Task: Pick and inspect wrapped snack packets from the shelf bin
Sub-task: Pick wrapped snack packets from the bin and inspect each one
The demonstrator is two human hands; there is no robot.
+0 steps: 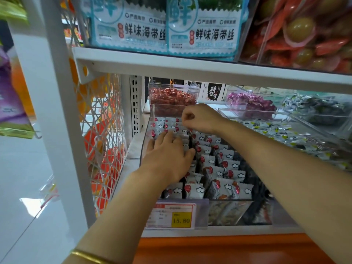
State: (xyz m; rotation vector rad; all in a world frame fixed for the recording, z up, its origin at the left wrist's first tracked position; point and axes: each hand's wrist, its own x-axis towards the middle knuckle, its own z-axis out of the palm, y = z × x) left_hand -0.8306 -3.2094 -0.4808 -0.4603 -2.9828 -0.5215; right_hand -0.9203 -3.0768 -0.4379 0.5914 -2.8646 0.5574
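Left hand [167, 159] just inside bin wall [147, 130]

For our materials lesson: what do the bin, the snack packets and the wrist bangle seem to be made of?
Bin: clear rigid plastic, see-through and glossy. Snack packets: thin printed film, likely plastic, with zigzag sealed edges. Bangle: gold-coloured and shiny, probably metal.

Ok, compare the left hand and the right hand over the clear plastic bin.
The left hand lies flat, fingers straight, on the white red-marked snack packets; the right hand is curled tight. The left hand sits by the left wall of the clear plastic bin; the right hand reaches further back. A gold bangle shows on the left arm, none on the right. Both are over the same bin; whether the right pinches a packet is unclear.
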